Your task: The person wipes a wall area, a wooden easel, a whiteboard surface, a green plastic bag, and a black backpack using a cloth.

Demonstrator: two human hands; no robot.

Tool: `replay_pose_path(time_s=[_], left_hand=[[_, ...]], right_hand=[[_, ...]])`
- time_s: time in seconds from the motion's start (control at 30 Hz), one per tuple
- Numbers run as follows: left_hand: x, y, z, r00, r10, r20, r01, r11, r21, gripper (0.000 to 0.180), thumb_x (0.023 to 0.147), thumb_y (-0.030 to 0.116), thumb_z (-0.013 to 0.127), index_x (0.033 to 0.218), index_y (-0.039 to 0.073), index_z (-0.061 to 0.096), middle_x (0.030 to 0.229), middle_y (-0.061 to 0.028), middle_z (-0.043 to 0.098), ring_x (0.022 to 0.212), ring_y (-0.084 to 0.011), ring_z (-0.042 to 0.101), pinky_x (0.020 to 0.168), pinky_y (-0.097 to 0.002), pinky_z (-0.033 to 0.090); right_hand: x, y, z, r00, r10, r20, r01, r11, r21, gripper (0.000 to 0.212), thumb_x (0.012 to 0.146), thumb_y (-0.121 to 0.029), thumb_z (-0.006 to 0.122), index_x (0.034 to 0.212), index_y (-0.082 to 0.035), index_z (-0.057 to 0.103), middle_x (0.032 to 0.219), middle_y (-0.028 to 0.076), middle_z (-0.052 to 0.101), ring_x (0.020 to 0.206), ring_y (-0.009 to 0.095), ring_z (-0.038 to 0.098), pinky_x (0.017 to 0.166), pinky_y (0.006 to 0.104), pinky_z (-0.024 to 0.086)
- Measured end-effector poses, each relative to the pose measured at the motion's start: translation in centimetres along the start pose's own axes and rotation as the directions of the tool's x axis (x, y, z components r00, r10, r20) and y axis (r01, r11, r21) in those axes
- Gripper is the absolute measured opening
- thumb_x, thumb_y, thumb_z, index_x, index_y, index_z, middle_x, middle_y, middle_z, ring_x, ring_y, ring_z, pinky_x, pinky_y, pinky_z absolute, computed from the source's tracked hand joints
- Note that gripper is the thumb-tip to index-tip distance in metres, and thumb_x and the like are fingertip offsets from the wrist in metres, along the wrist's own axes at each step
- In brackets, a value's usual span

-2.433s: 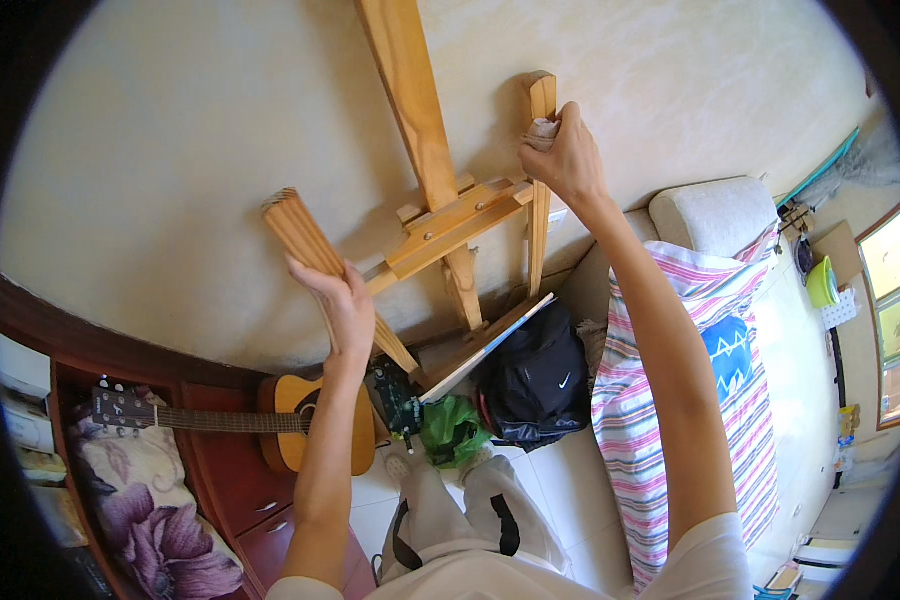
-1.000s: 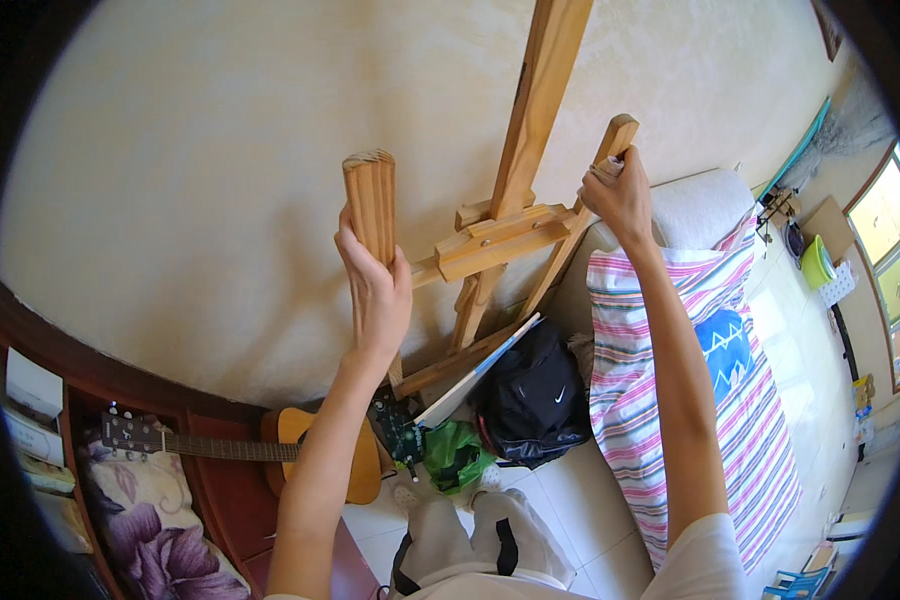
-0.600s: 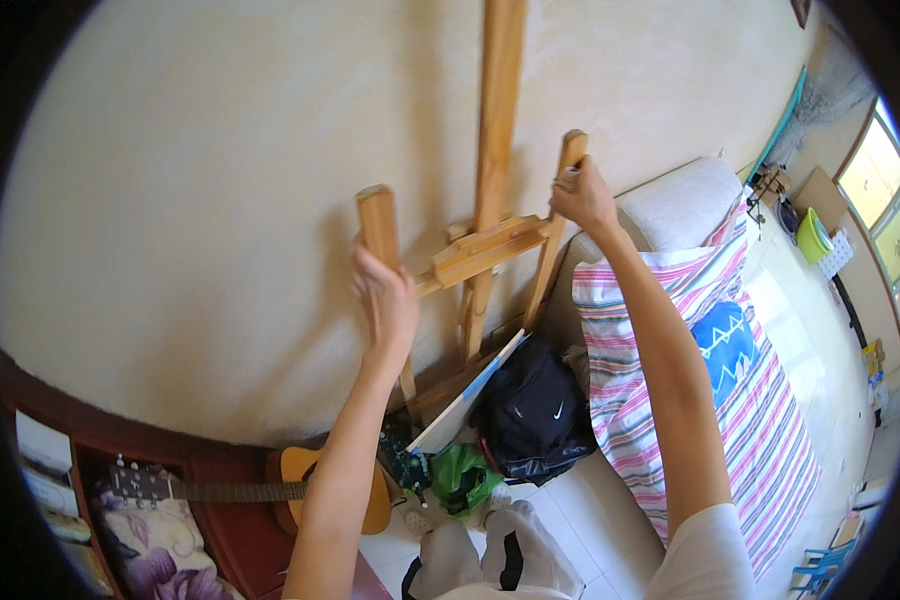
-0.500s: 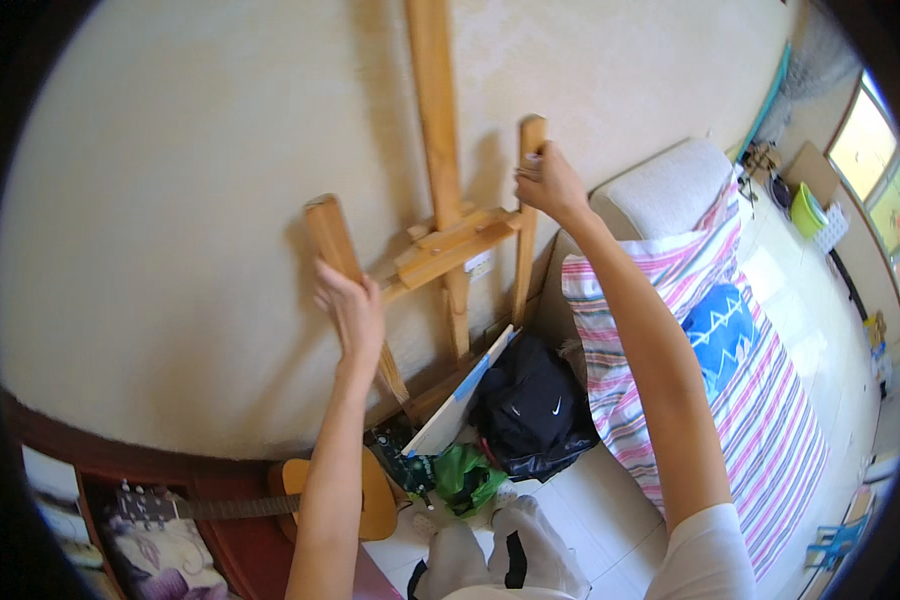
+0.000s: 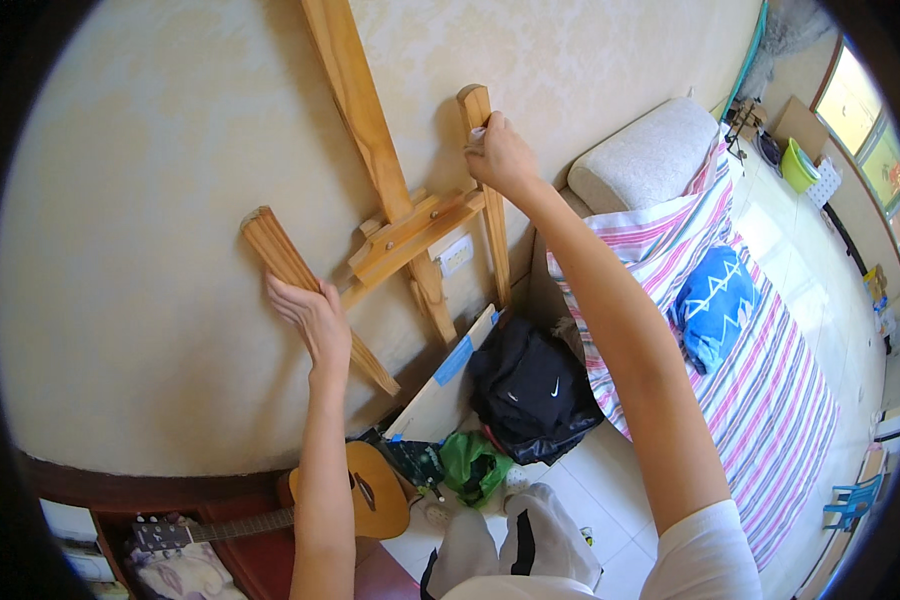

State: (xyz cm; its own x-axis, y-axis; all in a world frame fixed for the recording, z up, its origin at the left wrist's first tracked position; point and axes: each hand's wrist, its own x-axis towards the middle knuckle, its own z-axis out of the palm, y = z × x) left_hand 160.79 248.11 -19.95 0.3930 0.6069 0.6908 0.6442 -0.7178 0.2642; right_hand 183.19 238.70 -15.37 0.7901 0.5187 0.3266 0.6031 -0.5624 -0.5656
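Observation:
A wooden easel (image 5: 425, 235), with a long centre post, a crossbar ledge and two side legs, leans at a tilt in front of the wall. My left hand (image 5: 315, 318) is closed around its left leg, below the top end, with the thumb on the near side. My right hand (image 5: 505, 158) grips the right leg near its top. A small whitish piece (image 5: 477, 140), too small to name, shows at the right fingers. Below the ledge, the lower end of the centre post comes down close to a flat board (image 5: 440, 390) with blue tape.
A black bag (image 5: 535, 390) and a green plastic bag (image 5: 473, 470) lie by my feet. An acoustic guitar (image 5: 378, 490) rests at lower left. On the right stands a sofa (image 5: 640, 160) with a striped cover (image 5: 760, 430). A wall socket (image 5: 457, 254) sits behind the easel.
In the view, the easel and both hands have shifted left, and its centre post leans further left. The background has shifted slightly too. Both hands keep their grip.

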Motion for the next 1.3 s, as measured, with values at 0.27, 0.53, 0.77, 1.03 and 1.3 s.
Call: replay_pose_path(time_s=[0.27,0.53,0.77,1.03,1.3], left_hand=[[-0.4,-0.5,0.7,1.0,-0.022,-0.004,0.02,0.964,-0.265,0.056,0.074,0.009,0.04,0.112,-0.011,0.004,0.11,-0.031,0.017,0.101,-0.0392,0.022,0.085,-0.0441,0.018],[-0.4,0.3,-2.1,0.983,-0.079,0.164,0.102,0.985,-0.137,0.06,0.073,0.014,0.046,0.114,-0.008,0.007,0.111,-0.0266,0.021,0.101,-0.0367,0.026,0.083,-0.0433,0.022],[-3.3,-1.9,-5.3,0.979,-0.142,0.146,0.186,0.919,-0.348,0.057,0.073,0.014,0.047,0.116,0.0,0.013,0.111,-0.0189,0.025,0.103,-0.0327,0.026,0.085,-0.0408,0.021],[-10.7,-7.3,-8.6,0.838,-0.338,0.428,0.479,0.831,-0.282,0.047,0.07,-0.002,0.042,0.112,0.002,0.023,0.11,-0.0169,0.023,0.104,-0.0311,0.026,0.086,-0.0373,0.023],[-0.2,-2.6,-9.5,0.972,0.227,0.061,-0.171,0.86,-0.481,0.042,0.07,-0.004,0.039,0.11,0.002,0.03,0.109,-0.0151,0.033,0.101,-0.0287,0.032,0.087,-0.0345,0.026]], right_hand=[[-0.4,-0.7,0.4,0.996,0.092,0.006,-0.092,0.996,-0.011,0.034,0.063,-0.016,0.051,0.089,-0.002,0.034,0.091,0.015,0.044,0.082,0.027,0.048,0.067,0.035,0.041],[-1.0,0.5,-0.7,0.998,-0.017,0.059,0.012,0.997,0.08,0.045,0.059,-0.02,0.058,0.091,0.002,0.034,0.094,0.018,0.043,0.082,0.031,0.047,0.071,0.0349,0.039],[-8.8,2.6,0.5,0.995,0.052,-0.082,0.007,0.807,0.59,0.034,0.061,-0.019,0.062,0.081,0.002,0.044,0.069,0.011,0.051,0.064,0.017,0.049,0.059,0.0275,0.04],[-19.0,0.7,1.3,0.866,0.208,0.454,-0.486,0.564,0.668,0.032,0.061,-0.018,0.062,0.084,-0.001,0.046,0.076,0.006,0.047,0.071,0.011,0.046,0.065,0.0237,0.038],[-14.0,-9.7,4.2,0.808,-0.532,-0.255,0.589,0.753,0.293,0.024,0.06,0.004,0.051,0.084,-0.001,0.052,0.081,0.01,0.051,0.075,0.024,0.048,0.065,0.0279,0.04]])
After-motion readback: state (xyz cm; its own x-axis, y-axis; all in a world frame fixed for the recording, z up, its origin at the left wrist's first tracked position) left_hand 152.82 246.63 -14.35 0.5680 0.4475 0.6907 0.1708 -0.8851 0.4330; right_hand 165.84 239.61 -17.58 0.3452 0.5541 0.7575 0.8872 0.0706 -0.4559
